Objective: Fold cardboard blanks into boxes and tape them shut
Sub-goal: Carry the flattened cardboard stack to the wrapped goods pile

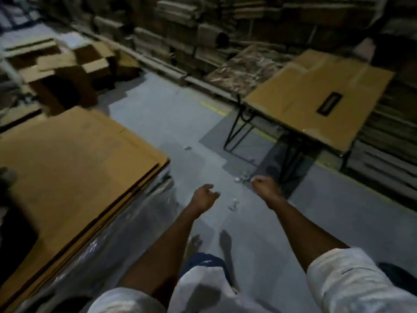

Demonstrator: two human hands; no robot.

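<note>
Nothing is being gripped right now: the left hand (pixel 204 195) is being held out over the grey floor (pixel 169 123) with its fingers loosely curled and empty, and the right hand (pixel 265 188) is being held out just beside it with the fingers curled into a fist, nothing being seen in it either (pretty blurry tho). Both arms are being stretched forward out of white sleeves (pixel 352 281). A stack of flat cardboard blanks (pixel 74 163) is being carried on a bundle wrapped in clear plastic film (pixel 126 222) at the left, well apart from the left hand. Another flat blank (pixel 316 96), with a dark rectangular label (pixel 330 106) on it, is being held up by a small table on black wire legs (pixel 239 129) ahead on the right. Some opened-up boxes (pixel 65 71) are being kept at the far left, a wall of stacked cardboard (pixel 225 23) is being kept along the back, and a few pale scraps (pixel 233 203) are being left on the floor between the two hands
</note>
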